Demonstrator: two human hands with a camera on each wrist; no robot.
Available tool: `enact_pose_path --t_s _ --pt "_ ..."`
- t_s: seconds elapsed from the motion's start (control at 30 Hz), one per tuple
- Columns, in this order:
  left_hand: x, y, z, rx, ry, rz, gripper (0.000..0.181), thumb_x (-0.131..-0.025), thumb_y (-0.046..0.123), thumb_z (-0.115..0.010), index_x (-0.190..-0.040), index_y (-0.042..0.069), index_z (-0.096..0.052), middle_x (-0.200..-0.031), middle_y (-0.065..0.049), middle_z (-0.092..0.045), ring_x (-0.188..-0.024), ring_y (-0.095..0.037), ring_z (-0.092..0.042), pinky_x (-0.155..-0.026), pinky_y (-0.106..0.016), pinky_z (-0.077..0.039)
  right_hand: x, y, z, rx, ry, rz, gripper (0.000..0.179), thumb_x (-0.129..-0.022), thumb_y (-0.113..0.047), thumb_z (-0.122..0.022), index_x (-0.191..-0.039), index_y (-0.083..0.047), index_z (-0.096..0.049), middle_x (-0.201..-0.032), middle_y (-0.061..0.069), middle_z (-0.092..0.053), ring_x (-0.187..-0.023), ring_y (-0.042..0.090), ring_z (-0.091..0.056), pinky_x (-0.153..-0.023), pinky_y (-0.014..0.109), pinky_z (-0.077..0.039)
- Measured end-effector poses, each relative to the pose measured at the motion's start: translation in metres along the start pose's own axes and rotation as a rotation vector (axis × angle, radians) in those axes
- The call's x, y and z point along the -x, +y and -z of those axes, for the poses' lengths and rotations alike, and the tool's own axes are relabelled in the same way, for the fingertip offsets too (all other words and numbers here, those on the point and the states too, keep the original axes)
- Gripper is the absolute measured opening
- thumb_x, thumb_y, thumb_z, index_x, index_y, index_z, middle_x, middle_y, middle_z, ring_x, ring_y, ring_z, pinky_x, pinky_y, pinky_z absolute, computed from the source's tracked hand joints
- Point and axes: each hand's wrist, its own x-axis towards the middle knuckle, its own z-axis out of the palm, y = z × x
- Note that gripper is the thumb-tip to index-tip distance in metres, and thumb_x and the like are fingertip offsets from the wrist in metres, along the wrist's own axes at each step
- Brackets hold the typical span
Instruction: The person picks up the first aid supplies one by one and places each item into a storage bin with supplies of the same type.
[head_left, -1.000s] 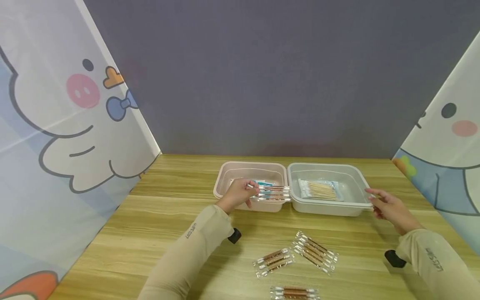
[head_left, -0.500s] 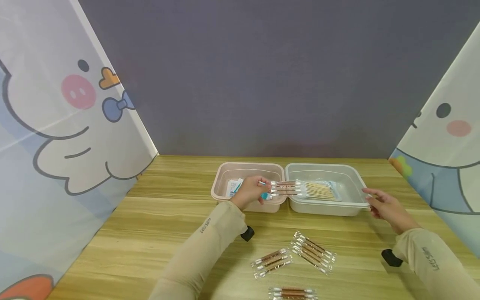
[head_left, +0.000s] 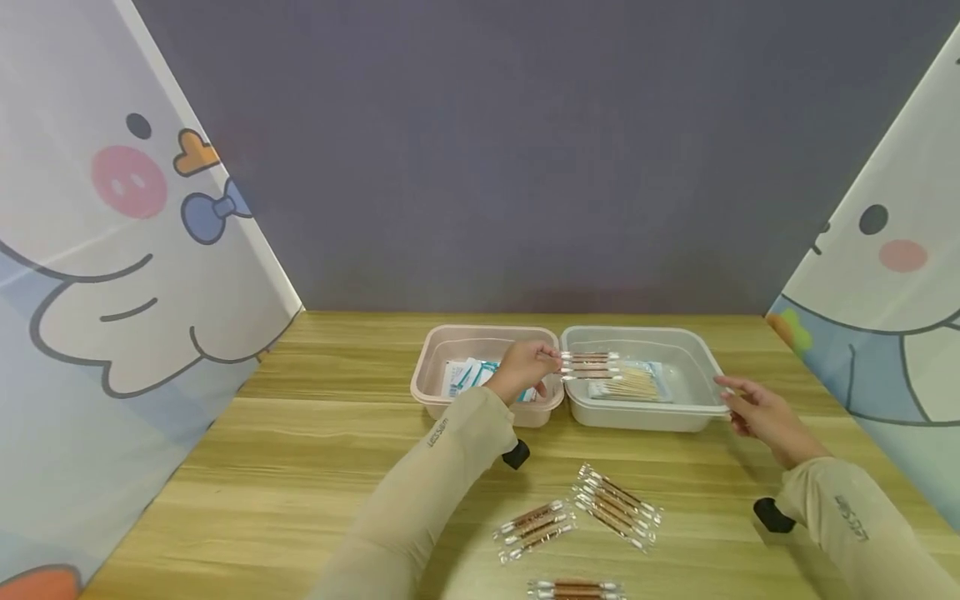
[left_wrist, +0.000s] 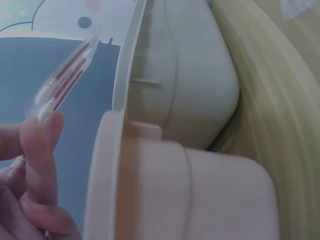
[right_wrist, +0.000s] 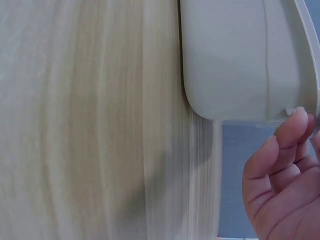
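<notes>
My left hand [head_left: 523, 367] pinches one end of a clear packet of brown-stemmed cotton swabs [head_left: 592, 367]. The packet hangs over the left part of the white plastic box [head_left: 637, 414], above the bundle of pale wooden swabs [head_left: 633, 384] lying inside. In the left wrist view, thumb and finger meet at the packet's near end, higher than the box rims. At the white box's right end, my right hand [head_left: 767, 419] holds the rim corner between thumb and fingers. The right wrist view shows the curled fingers [right_wrist: 291, 131] against that corner.
A pinkish plastic box [head_left: 431, 392] with white and teal packets [head_left: 467, 377] adjoins the white box on the left. Nearer on the wooden table [head_left: 300, 467] lie several brown swab packets [head_left: 617, 507]. A grey panel [head_left: 480, 158] stands behind.
My left hand has carried the swab packet rightward, from over the pinkish box to over the white box. My right hand stays at the white box's corner. The head view has shifted slightly.
</notes>
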Motion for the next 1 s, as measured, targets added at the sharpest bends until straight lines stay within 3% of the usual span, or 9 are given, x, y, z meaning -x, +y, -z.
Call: enact_pose_path --t_s 0.2,0.4,0.6,0.83,1.0 --pt "-0.010 0.013 -0.010 -0.004 -0.027 0.000 0.008 -0.091 0.009 -0.065 -0.095 0.002 -0.066 -0.085 -0.004 -0.069 -0.039 -0.010 -0.049 -0.058 -0.037 -0.054 0.001 -0.003 0.001 0.007 0.012 0.005 0.033 -0.102 -0.021 -0.047 -0.097 -0.054 -0.052 -0.074 -0.004 -0.050 -0.060 0.007 -0.048 -0.057 0.023 -0.047" --pt "-0.017 0.021 -0.018 0.026 -0.048 0.067 0.010 -0.094 0.015 -0.063 -0.098 0.006 -0.067 -0.088 -0.002 -0.070 -0.041 -0.013 -0.049 -0.044 -0.025 -0.034 -0.001 -0.003 -0.002 -0.014 0.008 -0.011 0.036 -0.102 -0.019 -0.048 -0.096 -0.054 -0.054 -0.073 -0.004 -0.051 -0.061 0.007 -0.049 -0.058 0.023 -0.047" --pt "-0.025 0.024 -0.029 0.108 -0.081 0.076 0.014 -0.094 0.010 -0.062 -0.103 0.000 -0.067 -0.088 -0.004 -0.069 -0.043 -0.012 -0.052 -0.044 -0.020 -0.038 0.000 -0.003 -0.003 -0.015 0.021 -0.019 0.034 -0.102 -0.019 -0.047 -0.097 -0.052 -0.054 -0.073 -0.004 -0.049 -0.060 0.007 -0.048 -0.057 0.023 -0.046" --pt "-0.030 0.025 -0.038 0.190 -0.056 0.174 0.017 -0.094 0.012 -0.062 -0.108 0.005 -0.068 -0.093 -0.001 -0.068 -0.046 -0.011 -0.053 -0.047 -0.022 -0.032 0.000 -0.004 -0.005 -0.026 0.027 -0.019 0.034 -0.102 -0.020 -0.049 -0.096 -0.053 -0.054 -0.072 -0.003 -0.050 -0.060 0.007 -0.048 -0.057 0.023 -0.046" --pt "-0.034 0.025 -0.043 0.230 -0.056 0.177 0.019 -0.094 0.011 -0.062 -0.110 0.002 -0.067 -0.094 -0.004 -0.069 -0.045 -0.009 -0.052 -0.045 -0.019 -0.034 -0.001 -0.003 -0.005 -0.013 0.039 -0.021 0.030 -0.102 -0.020 -0.048 -0.099 -0.050 -0.053 -0.073 -0.003 -0.049 -0.060 0.007 -0.048 -0.057 0.023 -0.046"
